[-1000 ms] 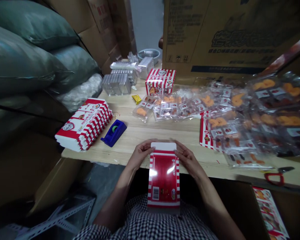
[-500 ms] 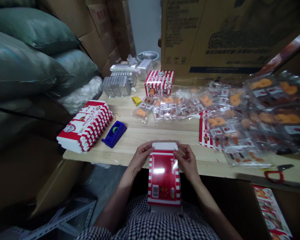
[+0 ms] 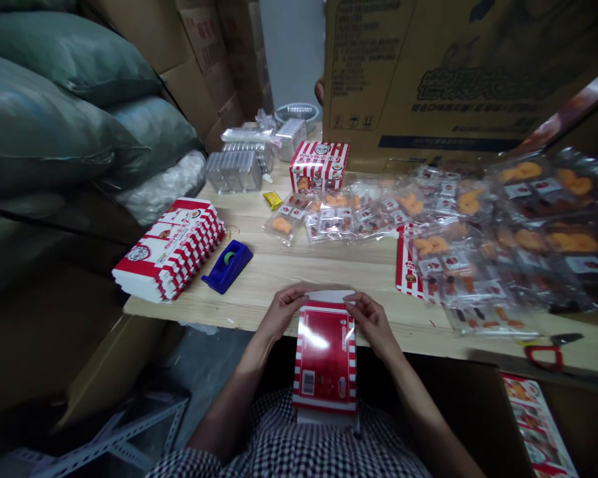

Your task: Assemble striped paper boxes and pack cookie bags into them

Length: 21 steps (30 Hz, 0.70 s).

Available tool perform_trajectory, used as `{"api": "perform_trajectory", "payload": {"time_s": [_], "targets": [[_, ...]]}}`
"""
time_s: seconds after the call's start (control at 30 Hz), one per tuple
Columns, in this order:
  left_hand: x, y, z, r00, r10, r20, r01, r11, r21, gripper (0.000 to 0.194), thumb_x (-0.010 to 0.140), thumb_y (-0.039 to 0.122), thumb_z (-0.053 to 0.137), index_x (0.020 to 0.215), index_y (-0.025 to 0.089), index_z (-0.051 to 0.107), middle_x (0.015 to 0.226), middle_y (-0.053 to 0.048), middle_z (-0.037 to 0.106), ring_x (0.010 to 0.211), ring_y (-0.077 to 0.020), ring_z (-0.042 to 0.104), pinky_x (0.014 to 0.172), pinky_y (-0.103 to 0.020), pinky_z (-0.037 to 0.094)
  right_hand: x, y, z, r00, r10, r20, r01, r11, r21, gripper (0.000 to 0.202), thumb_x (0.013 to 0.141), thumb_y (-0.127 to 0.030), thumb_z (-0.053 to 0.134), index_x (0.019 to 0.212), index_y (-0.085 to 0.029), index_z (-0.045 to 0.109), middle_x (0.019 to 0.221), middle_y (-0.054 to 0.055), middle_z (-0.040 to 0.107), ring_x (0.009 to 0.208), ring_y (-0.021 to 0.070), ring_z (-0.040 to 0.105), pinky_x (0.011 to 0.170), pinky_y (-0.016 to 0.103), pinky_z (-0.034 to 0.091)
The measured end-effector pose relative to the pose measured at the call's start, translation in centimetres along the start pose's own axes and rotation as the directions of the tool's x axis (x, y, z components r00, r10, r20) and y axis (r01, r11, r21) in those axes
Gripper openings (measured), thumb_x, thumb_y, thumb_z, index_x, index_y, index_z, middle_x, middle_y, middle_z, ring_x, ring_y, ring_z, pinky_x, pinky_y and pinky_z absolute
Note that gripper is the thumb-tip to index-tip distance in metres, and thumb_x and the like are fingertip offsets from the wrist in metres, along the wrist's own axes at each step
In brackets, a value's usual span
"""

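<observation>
A red box with striped white edges (image 3: 326,358) lies at the front edge of the table, its lower end against the checked shirt. Its white top flap stands out at the far end. My left hand (image 3: 285,311) pinches the upper left corner by the flap. At the upper right corner, my right hand (image 3: 371,318) holds the box between thumb and fingers. A barcode shows at the box's lower left, and light glares off its face.
Flat striped cartons (image 3: 169,249) are stacked at the left beside a blue tape dispenser (image 3: 228,267). A formed box (image 3: 319,166) stands farther back. Clear packets (image 3: 458,259) cover the right side, with red-handled scissors (image 3: 548,353) near the edge.
The white top flap looks foreshortened, tilted more than before. The box face has shifted slightly, and its glare has grown. Both hands keep their grip at the corners.
</observation>
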<state>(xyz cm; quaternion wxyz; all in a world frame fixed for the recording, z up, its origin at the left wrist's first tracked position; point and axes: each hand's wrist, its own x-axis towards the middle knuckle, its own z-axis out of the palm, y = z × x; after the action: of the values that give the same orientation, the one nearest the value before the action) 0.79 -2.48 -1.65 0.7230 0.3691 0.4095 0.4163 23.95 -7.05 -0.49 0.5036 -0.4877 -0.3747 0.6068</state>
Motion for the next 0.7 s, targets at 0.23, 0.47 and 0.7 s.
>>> {"api": "perform_trajectory", "payload": {"time_s": [0.23,0.47,0.7], "targets": [[0.1,-0.2,-1.0,0.999,-0.004,0.05,0.003,0.999,0.035,0.029,0.08,0.03,0.077,0.106,0.016,0.074,0.104,-0.008,0.076,0.094,-0.0171,0.069,0.089,-0.027,0.049,0.0,0.2,0.5,0.996,-0.021,0.082,0.018,0.999,0.048,0.056,0.087,-0.04,0.072,0.137,-0.036,0.048,0.114,0.003,0.073,0.091,0.0188,0.07,0.082,0.033,0.054],[-0.5,1.1,-1.2,0.979,-0.056,0.195,0.04,0.996,0.086,0.039,0.082,0.031,0.075,0.119,0.019,0.071,0.106,-0.006,0.076,0.099,-0.0175,0.069,0.094,-0.028,0.048,0.5,0.3,0.0,0.999,-0.004,0.054,0.006,0.999,-0.038,0.032,0.081,-0.047,0.076,0.105,-0.026,0.075,0.084,0.001,0.075,0.073,0.0167,0.067,0.068,0.027,0.052],[0.0,1.2,0.2,0.983,-0.041,0.181,0.018,0.992,0.128,0.043,0.082,0.036,0.074,0.121,0.017,0.072,0.105,-0.009,0.077,0.094,-0.023,0.071,0.092,-0.036,0.052,0.7,-1.2,0.7,0.985,0.037,0.168,-0.034,0.999,-0.021,0.043,0.081,-0.044,0.077,0.121,-0.031,0.071,0.106,0.003,0.077,0.094,0.0219,0.071,0.086,0.035,0.054]]}}
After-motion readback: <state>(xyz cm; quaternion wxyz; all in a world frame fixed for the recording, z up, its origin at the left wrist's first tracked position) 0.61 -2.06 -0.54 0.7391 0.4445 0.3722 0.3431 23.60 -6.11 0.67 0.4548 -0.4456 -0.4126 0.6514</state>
